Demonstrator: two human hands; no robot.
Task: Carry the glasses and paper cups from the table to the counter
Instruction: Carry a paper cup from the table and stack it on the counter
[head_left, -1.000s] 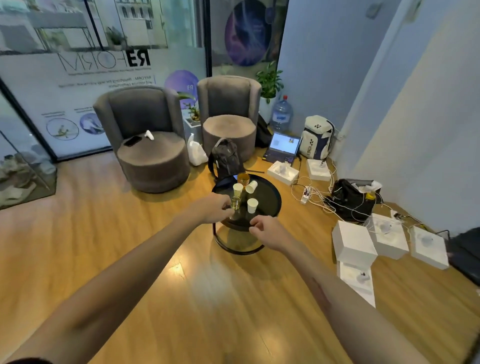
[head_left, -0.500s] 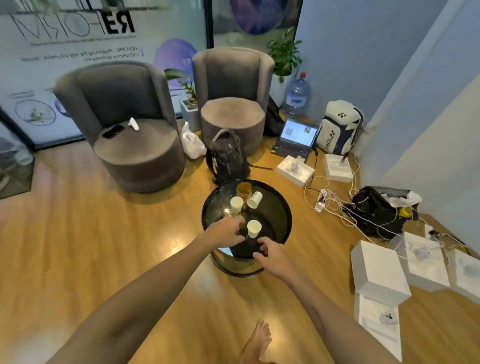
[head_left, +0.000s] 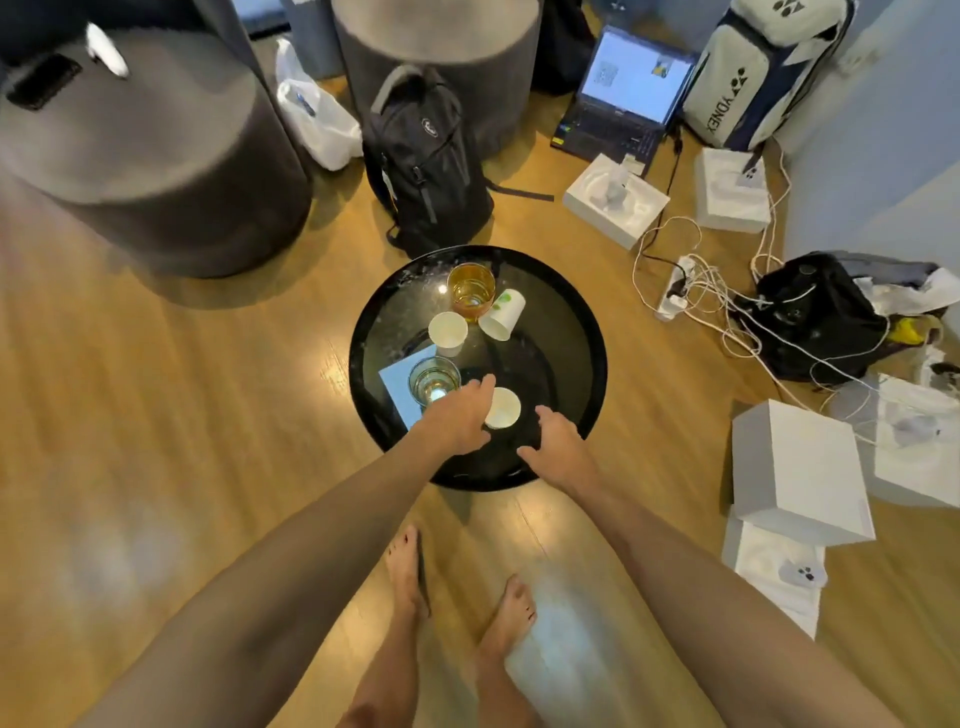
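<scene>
A round black table stands just in front of me. On it are an amber glass at the far side, a clear glass on a blue card, an upright paper cup, a tipped paper cup and a near paper cup. My left hand reaches between the clear glass and the near cup with fingers extended, its edge against the cup. To the right of that cup, my right hand hovers with relaxed fingers. Neither hand holds anything.
A black backpack leans just behind the table, between two grey armchairs. To the right lie a laptop, white boxes, a power strip with tangled cables and a black bag. My bare feet stand on the wooden floor.
I have stepped closer and the view now looks steeply down onto the table. My left hand shifted from over the clear glass to beside the near paper cup.
</scene>
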